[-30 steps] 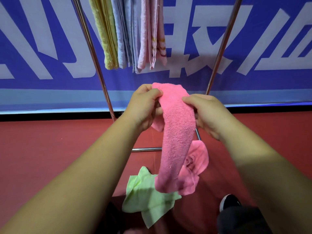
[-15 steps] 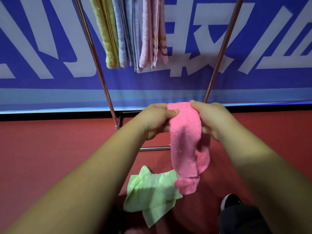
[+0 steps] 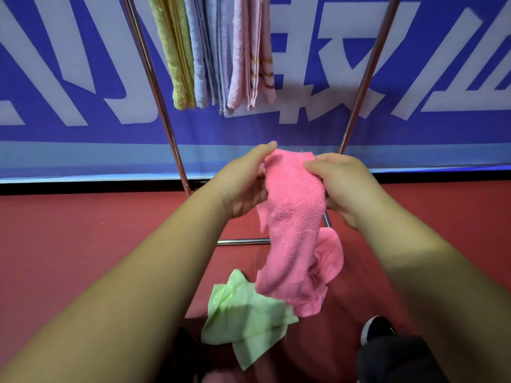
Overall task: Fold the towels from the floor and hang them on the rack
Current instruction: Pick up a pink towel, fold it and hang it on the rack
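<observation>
A bright pink towel (image 3: 294, 225) hangs bunched in the air between both hands, its lower end crumpled above the floor. My left hand (image 3: 243, 183) holds its upper left edge, thumb stretched along the top. My right hand (image 3: 343, 186) pinches the upper right edge with thumb and curled fingers. A light green towel (image 3: 243, 313) lies crumpled on the red floor just below. The metal rack (image 3: 163, 114) stands ahead, with yellow (image 3: 177, 56), blue (image 3: 210, 51) and pale pink (image 3: 249, 51) towels hanging folded from its top.
The rack's right leg (image 3: 367, 76) slants up at the right and a low crossbar (image 3: 240, 241) runs near the floor. A blue banner wall (image 3: 69, 78) stands behind. My black shoe (image 3: 378, 330) is at the lower right on the red floor (image 3: 69, 239).
Both hands have shifted their grip along the pink towel's top edge, dipping and then coming back up. The towel hangs a little wider now and its lower end has loosened.
</observation>
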The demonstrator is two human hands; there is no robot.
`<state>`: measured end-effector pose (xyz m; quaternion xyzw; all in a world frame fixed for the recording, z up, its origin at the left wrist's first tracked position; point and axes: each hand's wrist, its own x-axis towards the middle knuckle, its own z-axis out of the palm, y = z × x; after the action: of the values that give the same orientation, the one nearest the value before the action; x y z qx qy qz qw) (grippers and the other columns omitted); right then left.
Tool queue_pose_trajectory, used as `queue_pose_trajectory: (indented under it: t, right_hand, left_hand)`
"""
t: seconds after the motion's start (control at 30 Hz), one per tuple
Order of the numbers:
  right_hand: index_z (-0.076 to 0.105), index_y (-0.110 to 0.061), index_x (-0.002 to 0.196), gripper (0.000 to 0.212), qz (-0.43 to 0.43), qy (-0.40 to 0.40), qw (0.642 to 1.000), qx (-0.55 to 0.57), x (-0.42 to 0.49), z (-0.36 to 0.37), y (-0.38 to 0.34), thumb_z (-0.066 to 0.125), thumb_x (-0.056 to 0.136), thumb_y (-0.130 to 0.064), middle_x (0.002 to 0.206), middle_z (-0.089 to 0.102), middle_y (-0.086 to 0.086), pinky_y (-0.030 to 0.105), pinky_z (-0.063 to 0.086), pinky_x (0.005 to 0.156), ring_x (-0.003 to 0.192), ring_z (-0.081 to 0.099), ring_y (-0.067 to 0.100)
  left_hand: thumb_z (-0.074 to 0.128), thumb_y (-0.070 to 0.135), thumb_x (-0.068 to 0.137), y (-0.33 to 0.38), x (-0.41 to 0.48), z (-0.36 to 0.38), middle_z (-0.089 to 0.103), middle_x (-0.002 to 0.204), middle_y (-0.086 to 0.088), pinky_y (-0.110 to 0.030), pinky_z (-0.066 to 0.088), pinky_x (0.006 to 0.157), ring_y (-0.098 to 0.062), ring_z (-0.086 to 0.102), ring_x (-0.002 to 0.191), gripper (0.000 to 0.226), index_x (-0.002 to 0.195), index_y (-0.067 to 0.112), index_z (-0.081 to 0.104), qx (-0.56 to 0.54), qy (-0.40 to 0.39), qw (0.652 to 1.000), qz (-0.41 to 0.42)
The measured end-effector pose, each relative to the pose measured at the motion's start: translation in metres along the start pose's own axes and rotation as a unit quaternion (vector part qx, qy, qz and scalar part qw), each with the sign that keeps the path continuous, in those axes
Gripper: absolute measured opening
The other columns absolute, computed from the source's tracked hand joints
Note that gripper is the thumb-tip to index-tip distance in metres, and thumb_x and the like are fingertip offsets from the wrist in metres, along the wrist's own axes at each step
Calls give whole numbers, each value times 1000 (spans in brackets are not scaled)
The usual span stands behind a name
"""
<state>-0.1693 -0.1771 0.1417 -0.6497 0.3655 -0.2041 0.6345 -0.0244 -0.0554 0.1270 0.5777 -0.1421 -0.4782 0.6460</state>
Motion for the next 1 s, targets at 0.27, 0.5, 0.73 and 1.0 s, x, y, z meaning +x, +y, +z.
queue_pose_trajectory:
  t: [0.27, 0.5, 0.73, 1.0]
  right_hand:
    - [73, -13, 117, 15, 51, 19, 998, 29, 3, -6, 6, 63, 105, -14, 83, 73, 6, 21, 49, 41, 48, 65, 8]
    - [74, -11, 122, 21, 1, 11, 993, 116, 5, -6, -1, 63, 103, -9, 104, 79, 11, 36, 61, 79, 90, 75, 22]
    - [73, -29, 130, 40, -52, -55, 989, 129, 3, -4, -5, 58, 101, -5, 113, 81, 9, 43, 60, 88, 96, 75, 21]
    - [66, -43, 142, 56, -82, -115, 983, 118, -2, 1, -8, 56, 100, -6, 107, 77, 8, 29, 50, 71, 83, 62, 15]
  left_hand:
    - [74, 11, 97, -12, -1, 3, 73, 99, -4, -29, 59, 72, -15, 67, 81, 28, 125, 11, 71, 109, -30, 993, 22]
    - [67, 4, 102, -7, 0, 9, 75, 97, -5, -36, 61, 80, -20, 69, 85, 21, 123, 9, 66, 103, -29, 986, 126]
    - [58, 1, 106, 3, -3, 7, 77, 95, -7, -27, 58, 66, -18, 72, 78, 17, 121, 9, 61, 73, -39, 976, 200]
    - [52, 1, 108, 9, -2, -2, 67, 100, -17, -34, 47, 67, -30, 58, 88, 22, 114, 19, 64, 49, -32, 975, 215]
